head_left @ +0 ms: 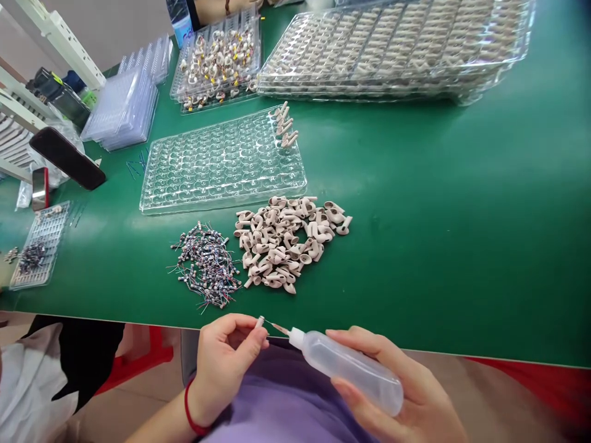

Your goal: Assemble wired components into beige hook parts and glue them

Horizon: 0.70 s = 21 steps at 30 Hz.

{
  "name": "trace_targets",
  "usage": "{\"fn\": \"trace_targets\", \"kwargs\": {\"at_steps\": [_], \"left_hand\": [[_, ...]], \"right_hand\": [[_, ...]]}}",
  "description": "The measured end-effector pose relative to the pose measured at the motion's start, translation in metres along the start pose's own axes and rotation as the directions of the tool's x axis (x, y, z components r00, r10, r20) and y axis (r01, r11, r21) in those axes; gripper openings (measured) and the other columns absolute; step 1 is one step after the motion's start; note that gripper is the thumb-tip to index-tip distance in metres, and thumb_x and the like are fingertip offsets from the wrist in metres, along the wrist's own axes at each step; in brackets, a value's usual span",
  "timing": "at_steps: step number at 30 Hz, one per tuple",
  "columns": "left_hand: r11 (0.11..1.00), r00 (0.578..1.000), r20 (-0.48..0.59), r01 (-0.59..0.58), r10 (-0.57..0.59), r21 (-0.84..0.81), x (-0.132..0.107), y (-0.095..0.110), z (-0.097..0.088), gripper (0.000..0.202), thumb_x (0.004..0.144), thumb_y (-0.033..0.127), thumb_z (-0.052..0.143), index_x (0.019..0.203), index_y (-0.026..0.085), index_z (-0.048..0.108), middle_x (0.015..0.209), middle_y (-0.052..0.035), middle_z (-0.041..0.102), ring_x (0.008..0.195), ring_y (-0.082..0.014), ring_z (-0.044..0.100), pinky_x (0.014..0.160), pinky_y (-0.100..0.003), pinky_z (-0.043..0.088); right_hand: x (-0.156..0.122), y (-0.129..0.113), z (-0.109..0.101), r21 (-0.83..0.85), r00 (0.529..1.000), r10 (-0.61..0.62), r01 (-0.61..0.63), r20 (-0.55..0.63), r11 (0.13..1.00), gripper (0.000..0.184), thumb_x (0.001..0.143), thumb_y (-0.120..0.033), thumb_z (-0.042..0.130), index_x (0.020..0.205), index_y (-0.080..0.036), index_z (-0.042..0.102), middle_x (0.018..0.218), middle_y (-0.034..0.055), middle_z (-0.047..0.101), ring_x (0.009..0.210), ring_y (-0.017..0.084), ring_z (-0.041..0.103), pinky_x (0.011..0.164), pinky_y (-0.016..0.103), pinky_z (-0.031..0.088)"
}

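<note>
My left hand point(227, 352), with a red cord on its wrist, pinches a small beige earbud shell whose stem end point(260, 321) sticks up between thumb and forefinger; the rest is hidden by the fingers. In my right hand point(397, 381) lies a translucent squeeze bottle point(353, 367) with a white cap and a thin needle tip point(279, 328). The needle points left, its end close to the stem; I cannot tell if they touch. Beyond the hands are a pile of beige earbud shells point(281, 246) and a heap of small wired parts point(207, 264).
A clear moulded tray point(221, 163) holds several shells point(286, 126) along its right end. Behind are stacked filled trays point(392, 52), a tray of white parts point(219, 64) and stacked plastic trays point(122, 107). Phones point(67, 157) stand at left. Another person's arm point(217, 9) shows at top.
</note>
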State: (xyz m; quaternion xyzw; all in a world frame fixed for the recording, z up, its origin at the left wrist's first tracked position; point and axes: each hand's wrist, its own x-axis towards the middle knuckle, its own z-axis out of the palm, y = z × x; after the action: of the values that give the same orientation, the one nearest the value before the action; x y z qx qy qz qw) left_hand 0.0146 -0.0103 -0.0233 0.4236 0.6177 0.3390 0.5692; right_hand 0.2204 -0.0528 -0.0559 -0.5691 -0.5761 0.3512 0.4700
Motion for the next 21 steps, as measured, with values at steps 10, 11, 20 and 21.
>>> {"fn": "trace_targets", "kwargs": {"at_steps": [10,11,20,21], "left_hand": [[1.0,1.0,0.009,0.007,-0.007,0.014,-0.0011,-0.0008,-0.0021,0.02,0.078,0.035,0.075,0.083,0.016,0.073,0.072,-0.0057,0.076,0.065,-0.0183,0.073,0.062,-0.023,0.058],[1.0,1.0,0.009,0.01,-0.01,0.015,-0.0008,-0.0005,-0.0018,0.021,0.078,0.036,0.076,0.083,0.016,0.073,0.072,-0.006,0.076,0.065,-0.0186,0.073,0.061,-0.023,0.058],[0.999,1.0,0.004,0.015,-0.015,0.031,-0.0007,-0.0017,-0.0019,0.023,0.078,0.038,0.075,0.083,0.016,0.073,0.074,-0.007,0.076,0.066,-0.02,0.074,0.063,-0.025,0.059],[0.999,1.0,0.007,0.014,-0.014,0.032,-0.0007,-0.0018,-0.002,0.023,0.078,0.038,0.075,0.083,0.016,0.073,0.074,-0.0069,0.076,0.066,-0.02,0.074,0.063,-0.025,0.06]], "right_hand": [[0.0018,-0.0038,-0.0002,0.011,0.999,0.03,-0.031,0.021,0.999,0.026,0.089,-0.044,0.06,0.104,-0.022,0.063,0.086,0.0053,0.07,0.066,0.017,0.067,0.057,0.025,0.053],[0.0016,-0.0036,-0.0004,0.011,0.999,0.039,-0.039,0.025,0.999,0.026,0.088,-0.043,0.061,0.104,-0.022,0.063,0.086,0.0056,0.07,0.067,0.017,0.067,0.056,0.025,0.053],[0.0015,-0.0029,-0.0014,0.024,0.999,0.037,-0.038,0.037,0.999,0.022,0.085,-0.034,0.064,0.105,-0.024,0.063,0.088,0.0053,0.07,0.069,0.018,0.067,0.058,0.025,0.054],[0.0013,-0.0032,-0.001,0.023,0.998,0.046,-0.047,0.032,0.999,0.022,0.085,-0.035,0.064,0.104,-0.023,0.064,0.088,0.0057,0.07,0.069,0.018,0.067,0.058,0.026,0.054]]}}
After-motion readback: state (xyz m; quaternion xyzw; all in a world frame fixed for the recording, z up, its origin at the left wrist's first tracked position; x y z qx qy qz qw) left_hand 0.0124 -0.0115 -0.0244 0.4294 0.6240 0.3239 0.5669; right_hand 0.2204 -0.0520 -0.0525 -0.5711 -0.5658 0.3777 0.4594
